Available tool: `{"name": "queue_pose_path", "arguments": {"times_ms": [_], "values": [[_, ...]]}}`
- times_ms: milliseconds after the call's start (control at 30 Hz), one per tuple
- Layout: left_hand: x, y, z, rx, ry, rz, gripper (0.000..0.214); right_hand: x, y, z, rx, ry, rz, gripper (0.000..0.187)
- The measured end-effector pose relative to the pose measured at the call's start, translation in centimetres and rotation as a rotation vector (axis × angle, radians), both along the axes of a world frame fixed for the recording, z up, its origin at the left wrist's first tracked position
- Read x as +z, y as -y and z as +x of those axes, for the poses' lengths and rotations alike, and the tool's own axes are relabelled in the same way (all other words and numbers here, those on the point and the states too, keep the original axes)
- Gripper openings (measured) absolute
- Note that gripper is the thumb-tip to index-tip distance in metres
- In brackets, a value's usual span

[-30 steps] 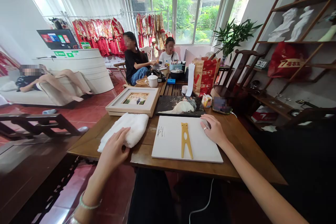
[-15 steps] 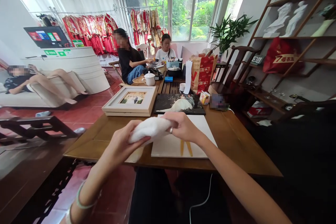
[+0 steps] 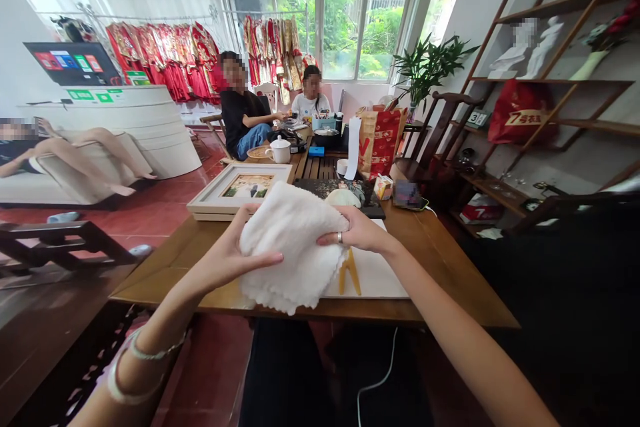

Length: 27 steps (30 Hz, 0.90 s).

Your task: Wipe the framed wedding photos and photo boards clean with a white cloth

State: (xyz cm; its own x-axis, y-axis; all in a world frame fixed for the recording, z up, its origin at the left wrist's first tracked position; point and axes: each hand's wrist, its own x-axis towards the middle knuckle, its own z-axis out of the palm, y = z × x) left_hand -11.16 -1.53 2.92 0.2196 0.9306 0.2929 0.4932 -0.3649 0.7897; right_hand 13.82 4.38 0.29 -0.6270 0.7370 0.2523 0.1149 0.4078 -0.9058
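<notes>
Between both hands hangs a white fluffy cloth (image 3: 295, 247), partly unfolded, its scalloped lower edge drooping over the front of the table. My left hand (image 3: 240, 250) grips its left side, thumb across the front. At the right side my right hand (image 3: 353, 230), with a ring on one finger, pinches the cloth. Behind and below the cloth lies a white board (image 3: 383, 267) on the table, partly hidden. Yellow tapered strips (image 3: 350, 275) in a V shape show on the board beside the cloth.
On the wooden table (image 3: 440, 273) are a framed photo (image 3: 215, 207), a dark picture panel (image 3: 373, 197), a small box (image 3: 383, 187) and a phone (image 3: 407, 195). Beyond stand a lidded white cup (image 3: 280, 151) and a red paper bag (image 3: 380, 143). Two people sit at the far end; another reclines at left.
The cloth was a folded bundle held higher over the board; now it is opened out and hangs down between my hands. The view has shifted slightly right.
</notes>
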Motion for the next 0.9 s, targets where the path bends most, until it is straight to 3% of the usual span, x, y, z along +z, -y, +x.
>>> {"name": "queue_pose_path", "arguments": {"times_ms": [67, 167, 267, 300, 367, 433, 533, 700, 900], "values": [[-0.2, -0.4, -0.1, 0.039, 0.072, -0.083, 0.067, -0.6, -0.4, 0.2, -0.034, -0.008, 0.004, 0.042], [-0.5, -0.7, -0.3, 0.236, 0.106, -0.068, 0.048, -1.8, -1.5, 1.7, -0.243, -0.053, 0.062, 0.039], [-1.8, -0.6, 0.1, 0.402, 0.016, 0.213, 0.038, -3.4, -2.6, 5.2, -0.747, 0.017, 0.141, 0.027], [-2.5, -0.5, 0.5, 0.398, -0.033, 0.303, 0.034, -4.1, -2.9, 6.5, -0.915, 0.104, 0.154, 0.025], [-4.4, -0.5, 1.3, 0.311, -0.17, 0.416, 0.022, -5.5, -3.3, 8.7, -1.073, 0.283, 0.197, 0.026], [-6.2, -0.6, 2.2, 0.193, -0.356, 0.44, 0.016, -7.1, -3.3, 9.8, -1.004, 0.384, 0.277, 0.032], [-7.6, -1.1, 3.3, 0.091, -0.656, 0.324, 0.026, -9.3, -3.1, 9.8, -0.819, 0.436, 0.343, 0.038], [-6.9, -1.6, 4.9, 0.027, -0.885, 0.23, 0.05, -11.5, -2.6, 8.8, -0.765, 0.443, 0.344, 0.039], [-6.7, -2.9, 6.9, -0.072, -0.898, 0.214, 0.044, -11.5, -1.3, 8.6, -0.65, 0.488, 0.384, 0.041]]}}
